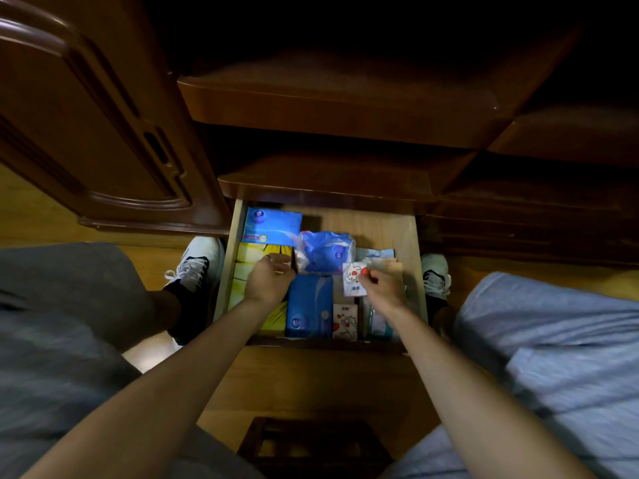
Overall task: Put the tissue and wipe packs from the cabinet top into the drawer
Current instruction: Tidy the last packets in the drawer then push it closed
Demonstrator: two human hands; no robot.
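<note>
The open wooden drawer (420,271) holds several packs. A flat blue pack (271,224) lies at its back left, a yellow pack (243,271) sits in front of it, and a crumpled blue plastic pack (326,252) is in the middle. A blue tissue pack (309,305) and a small white cartoon pack (345,321) lie at the front. My left hand (269,281) rests curled over the yellow pack, at the edge of the plastic pack. My right hand (383,285) pinches a small white cartoon-printed pack (352,280) over the drawer's right side.
The dark wooden cabinet top (328,108) and a shelf (328,181) overhang the drawer. A cabinet door (86,133) stands open on the left. My knees in grey trousers flank the drawer, shoes on the wooden floor. A dark stool (314,447) is below me.
</note>
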